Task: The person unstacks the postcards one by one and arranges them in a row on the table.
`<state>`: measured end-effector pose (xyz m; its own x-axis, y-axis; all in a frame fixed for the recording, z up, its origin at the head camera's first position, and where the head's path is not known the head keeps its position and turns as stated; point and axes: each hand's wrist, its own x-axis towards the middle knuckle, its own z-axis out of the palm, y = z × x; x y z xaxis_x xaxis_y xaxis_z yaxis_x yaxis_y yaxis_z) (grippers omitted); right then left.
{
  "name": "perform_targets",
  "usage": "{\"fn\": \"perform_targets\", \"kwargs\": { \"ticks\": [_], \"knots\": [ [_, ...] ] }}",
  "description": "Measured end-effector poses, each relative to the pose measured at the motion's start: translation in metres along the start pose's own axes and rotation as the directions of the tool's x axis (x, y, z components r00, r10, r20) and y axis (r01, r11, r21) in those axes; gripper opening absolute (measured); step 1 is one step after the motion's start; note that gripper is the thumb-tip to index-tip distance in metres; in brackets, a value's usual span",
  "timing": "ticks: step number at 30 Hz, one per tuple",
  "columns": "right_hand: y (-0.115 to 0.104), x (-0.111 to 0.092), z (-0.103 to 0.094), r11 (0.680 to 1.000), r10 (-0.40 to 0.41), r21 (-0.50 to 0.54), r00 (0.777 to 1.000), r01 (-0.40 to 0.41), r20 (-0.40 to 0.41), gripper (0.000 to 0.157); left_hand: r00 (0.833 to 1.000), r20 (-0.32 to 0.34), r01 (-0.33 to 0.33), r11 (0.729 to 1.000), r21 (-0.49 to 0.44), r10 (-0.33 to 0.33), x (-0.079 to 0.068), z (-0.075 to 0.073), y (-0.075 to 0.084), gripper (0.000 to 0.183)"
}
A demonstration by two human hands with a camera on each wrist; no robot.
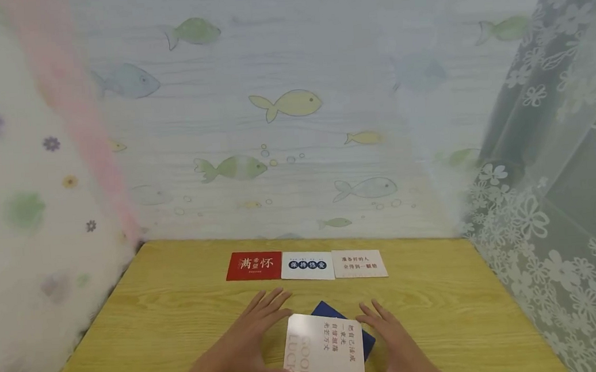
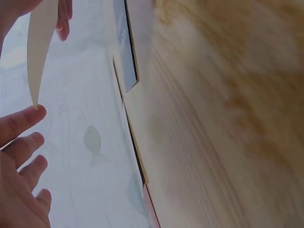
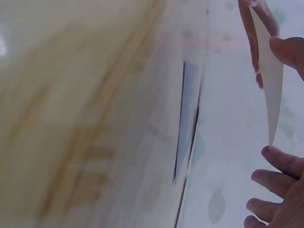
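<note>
Partly hidden blue card (image 1: 368, 342), white card (image 1: 325, 348) above, pinched by left hand (image 1: 243, 344), right hand (image 1: 398, 346)

The LUCK card (image 1: 316, 343) is whitish with dark and faint pink lettering, the lower card (image 1: 369, 340) deep blue. The counter (image 1: 156, 311) is yellow wood-grain; the white backdrop (image 1: 288, 48) carries green, blue and yellow fish (image 1: 298, 103).
</note>
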<state>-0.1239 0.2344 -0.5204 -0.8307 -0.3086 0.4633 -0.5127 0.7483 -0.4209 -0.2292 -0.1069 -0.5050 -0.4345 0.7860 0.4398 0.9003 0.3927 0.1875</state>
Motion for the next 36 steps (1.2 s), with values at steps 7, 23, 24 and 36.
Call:
{"fn": "perform_targets", "kwargs": {
  "ticks": [7, 23, 24, 36],
  "knots": [
    [0.026, -0.007, -0.008, 0.999, 0.049, 0.026, 0.998, -0.048, -0.039, 0.103, 1.000, -0.002, 0.004, 1.000, -0.030, -0.004, 0.026, 0.017, -0.002, 0.098],
    [0.079, -0.015, -0.043, 0.981, 0.157, 0.102, 0.984, -0.165, 0.080, 0.097, 0.994, 0.083, 0.069, 0.997, -0.047, -0.065, 0.081, 0.052, 0.009, 0.099],
    [0.082, -0.015, -0.045, 0.980, 0.156, 0.113, 0.985, -0.164, 0.078, 0.096, 0.994, 0.084, 0.068, 0.996, -0.049, -0.063, 0.085, 0.054, 0.009, 0.099],
    [0.137, -0.005, -0.068, 0.944, 0.261, 0.157, 0.947, -0.291, 0.187, 0.093, 0.984, 0.152, 0.090, 0.996, 0.024, -0.093, 0.139, 0.093, 0.004, 0.101]
  ]
}}
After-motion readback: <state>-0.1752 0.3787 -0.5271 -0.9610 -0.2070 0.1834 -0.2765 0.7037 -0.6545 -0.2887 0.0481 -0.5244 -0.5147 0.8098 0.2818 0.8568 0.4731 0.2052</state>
